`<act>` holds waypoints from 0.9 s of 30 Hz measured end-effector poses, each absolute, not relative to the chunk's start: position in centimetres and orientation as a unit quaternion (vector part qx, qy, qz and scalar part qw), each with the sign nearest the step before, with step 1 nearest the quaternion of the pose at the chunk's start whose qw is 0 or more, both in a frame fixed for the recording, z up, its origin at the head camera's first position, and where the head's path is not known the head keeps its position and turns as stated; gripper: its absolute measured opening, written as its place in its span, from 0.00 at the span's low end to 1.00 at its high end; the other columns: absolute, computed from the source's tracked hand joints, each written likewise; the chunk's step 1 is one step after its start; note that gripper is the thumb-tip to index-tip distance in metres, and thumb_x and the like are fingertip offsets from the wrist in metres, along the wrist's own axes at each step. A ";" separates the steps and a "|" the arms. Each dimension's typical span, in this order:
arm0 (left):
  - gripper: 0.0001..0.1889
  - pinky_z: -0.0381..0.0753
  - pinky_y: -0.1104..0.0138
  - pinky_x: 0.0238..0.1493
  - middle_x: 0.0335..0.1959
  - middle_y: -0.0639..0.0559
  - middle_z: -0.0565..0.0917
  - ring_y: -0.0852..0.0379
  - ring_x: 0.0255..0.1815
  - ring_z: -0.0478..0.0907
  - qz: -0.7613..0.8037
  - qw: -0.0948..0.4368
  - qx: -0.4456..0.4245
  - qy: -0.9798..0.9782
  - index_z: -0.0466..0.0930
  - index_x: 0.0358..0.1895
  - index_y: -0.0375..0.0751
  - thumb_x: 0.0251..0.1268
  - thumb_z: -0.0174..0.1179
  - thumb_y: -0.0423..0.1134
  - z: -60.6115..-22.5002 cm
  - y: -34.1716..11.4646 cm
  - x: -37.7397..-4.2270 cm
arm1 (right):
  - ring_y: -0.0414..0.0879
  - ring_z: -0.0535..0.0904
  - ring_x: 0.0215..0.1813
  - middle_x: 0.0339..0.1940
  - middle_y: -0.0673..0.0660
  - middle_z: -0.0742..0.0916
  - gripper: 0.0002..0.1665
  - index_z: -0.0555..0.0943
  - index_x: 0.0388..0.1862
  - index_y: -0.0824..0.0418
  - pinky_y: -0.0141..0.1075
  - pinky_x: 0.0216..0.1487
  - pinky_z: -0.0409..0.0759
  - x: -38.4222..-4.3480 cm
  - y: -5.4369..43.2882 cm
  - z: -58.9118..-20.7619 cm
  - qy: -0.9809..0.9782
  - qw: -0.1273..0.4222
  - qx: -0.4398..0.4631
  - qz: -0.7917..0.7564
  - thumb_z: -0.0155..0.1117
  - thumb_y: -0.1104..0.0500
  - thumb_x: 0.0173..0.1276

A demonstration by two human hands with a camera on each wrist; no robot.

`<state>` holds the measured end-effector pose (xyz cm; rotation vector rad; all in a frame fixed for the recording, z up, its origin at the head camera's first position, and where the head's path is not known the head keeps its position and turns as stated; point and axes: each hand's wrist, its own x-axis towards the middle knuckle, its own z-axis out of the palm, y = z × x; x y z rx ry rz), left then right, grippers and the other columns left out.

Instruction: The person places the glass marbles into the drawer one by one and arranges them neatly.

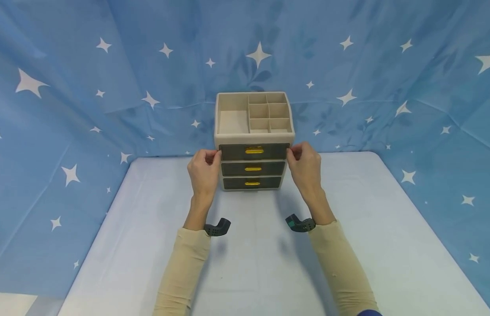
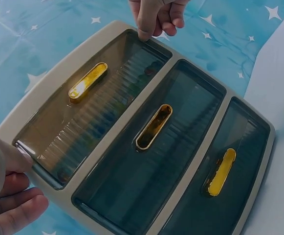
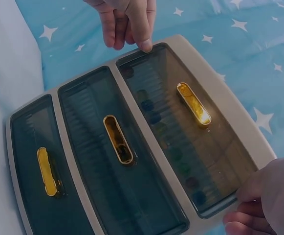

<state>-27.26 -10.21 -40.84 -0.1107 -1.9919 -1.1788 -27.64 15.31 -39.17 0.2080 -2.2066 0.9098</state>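
Observation:
A cream desktop drawer organizer (image 1: 254, 139) stands toward the back of the white table, facing me. Its three dark see-through drawers, each with a gold handle, are all closed. My left hand (image 1: 203, 173) grips its upper left side, thumb at the end of the top drawer (image 1: 234, 152). On the opposite side my right hand (image 1: 305, 169) holds the matching edge, its thumb at the drawer's right end. Small dark and coloured round things (image 3: 154, 117) show dimly through the top drawer front in the right wrist view. Both hands' index fingers are partly hidden.
Open compartments (image 1: 259, 111) form the organizer's top, one large at left and several small at right. A blue curtain with white stars (image 1: 169, 79) hangs behind and along both sides of the table (image 1: 252, 263). A dark wrist camera (image 1: 218, 227) sits on each wrist.

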 end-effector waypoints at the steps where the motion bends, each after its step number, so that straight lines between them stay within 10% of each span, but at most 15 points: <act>1: 0.08 0.83 0.59 0.32 0.29 0.39 0.85 0.46 0.28 0.83 -0.466 0.399 -0.044 -0.789 0.84 0.33 0.30 0.64 0.66 0.34 -40.8 -10.2 -27.3 | 0.58 0.83 0.30 0.29 0.67 0.86 0.06 0.80 0.34 0.72 0.43 0.31 0.82 -27.6 15.3 -39.2 -0.858 0.363 0.080 0.354 0.66 0.67 0.67; 27: 0.15 0.85 0.59 0.35 0.35 0.42 0.87 0.49 0.33 0.84 -0.433 0.365 -0.086 -0.820 0.85 0.41 0.33 0.77 0.53 0.40 -41.5 -11.6 -23.3 | 0.53 0.83 0.31 0.32 0.63 0.87 0.07 0.82 0.40 0.70 0.43 0.32 0.83 -23.3 16.9 -39.2 -0.870 0.347 0.145 0.319 0.66 0.65 0.69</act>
